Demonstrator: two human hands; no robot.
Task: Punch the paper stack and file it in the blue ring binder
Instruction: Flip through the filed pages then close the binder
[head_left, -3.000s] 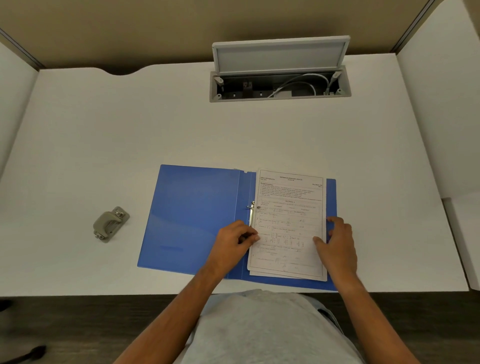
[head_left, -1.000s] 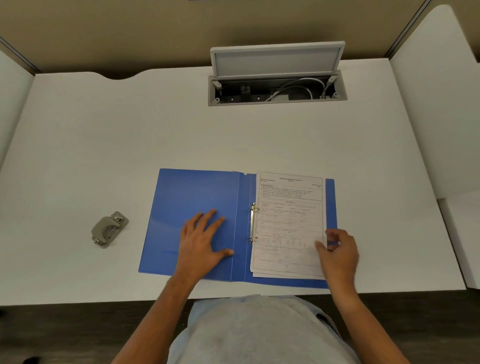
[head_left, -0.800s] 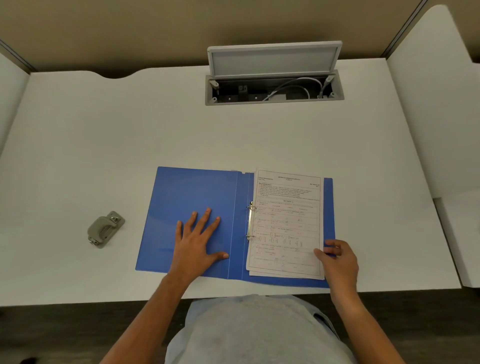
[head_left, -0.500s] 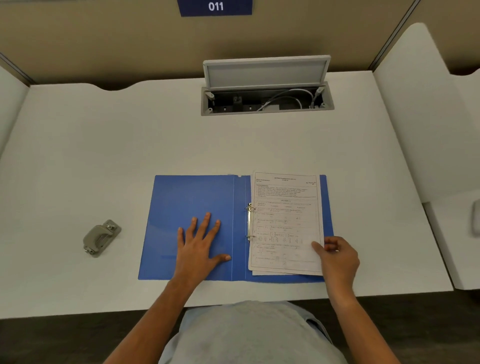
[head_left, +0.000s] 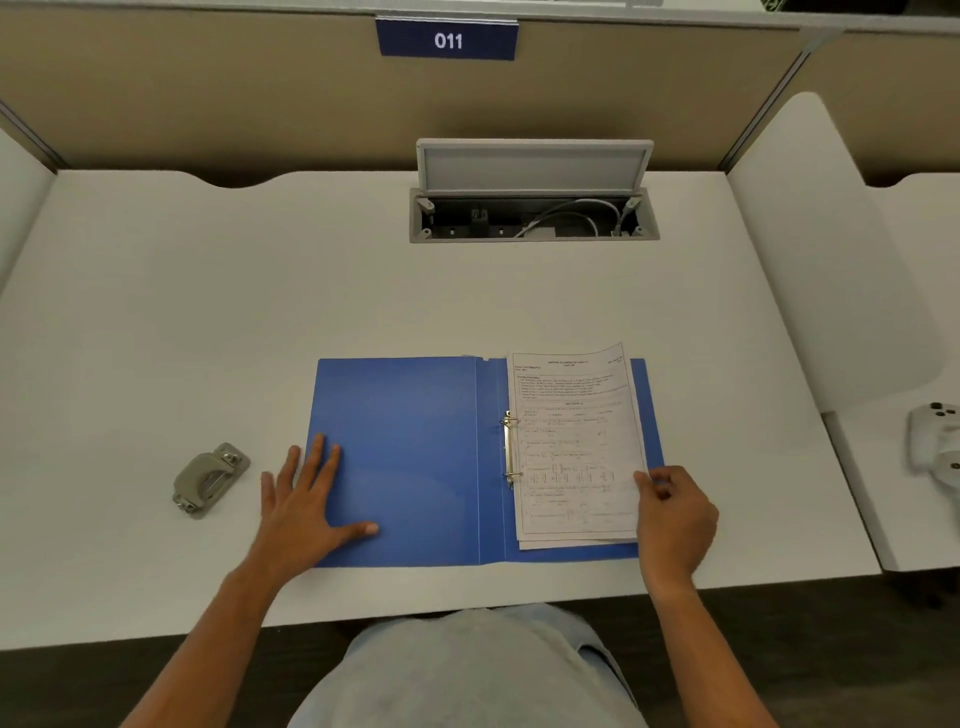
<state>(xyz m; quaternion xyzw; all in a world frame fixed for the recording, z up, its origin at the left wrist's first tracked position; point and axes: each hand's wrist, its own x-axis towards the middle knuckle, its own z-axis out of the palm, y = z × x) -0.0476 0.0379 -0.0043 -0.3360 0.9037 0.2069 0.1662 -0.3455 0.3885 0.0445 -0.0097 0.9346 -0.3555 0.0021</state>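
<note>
On smooth white desk (head_left: 363, 291) — flat blue binder (head_left: 405, 457), printed paper stack (head_left: 571, 447)

The blue plate (head_left: 447, 40) on the partition (head_left: 208, 93) ahead of me reads "011". The print on my paper stack (head_left: 571, 447) seems too small to read.

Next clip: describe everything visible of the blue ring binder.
The blue ring binder, plastic-looking, lies open flat near the front edge of the desk, its metal rings beside the spine. The paper stack lies skewed on its right half. The left hand rests flat across its left edge; the right hand pinches the stack's right edge.
</note>
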